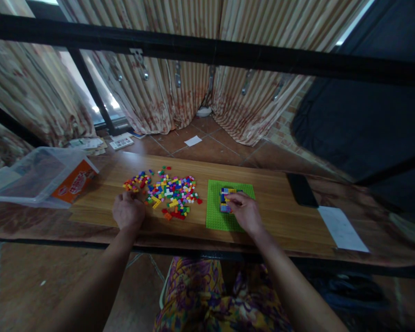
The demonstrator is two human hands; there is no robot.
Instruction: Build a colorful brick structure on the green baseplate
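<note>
A green baseplate (216,213) lies on the wooden table (283,216), with a small block of coloured bricks (224,198) built on its upper part. My right hand (246,212) rests on the plate, its fingers pinched against that block. A loose pile of small coloured bricks (169,191) is spread to the left of the plate. My left hand (127,211) sits curled on the table at the pile's near left edge; whether it holds a brick is hidden.
A clear plastic bin (27,177) with an orange packet (74,183) stands at the table's left end. A black phone (301,190) and a white sheet of paper (342,229) lie to the right. Curtains hang behind, and a black bar crosses overhead.
</note>
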